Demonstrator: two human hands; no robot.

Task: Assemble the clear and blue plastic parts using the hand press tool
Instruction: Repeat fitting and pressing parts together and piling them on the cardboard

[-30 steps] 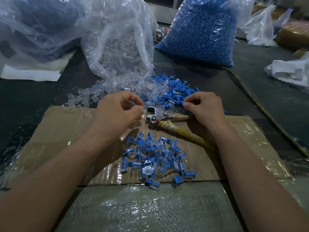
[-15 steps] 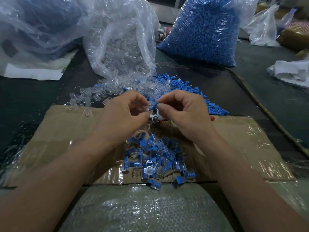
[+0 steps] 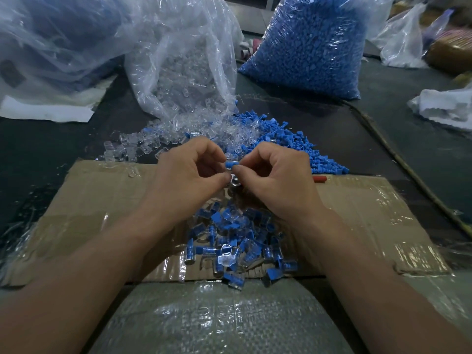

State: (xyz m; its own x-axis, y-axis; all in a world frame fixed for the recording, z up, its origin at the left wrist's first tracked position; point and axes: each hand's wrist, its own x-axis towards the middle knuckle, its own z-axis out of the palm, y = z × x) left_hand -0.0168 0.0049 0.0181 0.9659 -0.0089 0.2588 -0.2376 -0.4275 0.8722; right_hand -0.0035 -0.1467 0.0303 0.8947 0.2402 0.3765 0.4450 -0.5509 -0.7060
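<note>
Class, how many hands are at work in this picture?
2. The left hand and the right hand meet above the cardboard, both pinching at one small blue part. No others show; none seems hidden.

A dark table (image 3: 51, 154) fills the view. On its near half lies a flattened cardboard sheet (image 3: 84, 208) patched with shiny tape, carrying a pile of joined blue and clear pieces (image 3: 237, 241). Just beyond the cardboard, loose clear parts (image 3: 143, 146) and loose blue parts (image 3: 293, 141) spill together on the tabletop. Behind them stand an open bag of clear parts (image 3: 184, 67) and a full bag of blue parts (image 3: 306, 44). A white sheet (image 3: 46, 111) lies far left, and crumpled white plastic (image 3: 444, 106) far right.
</note>
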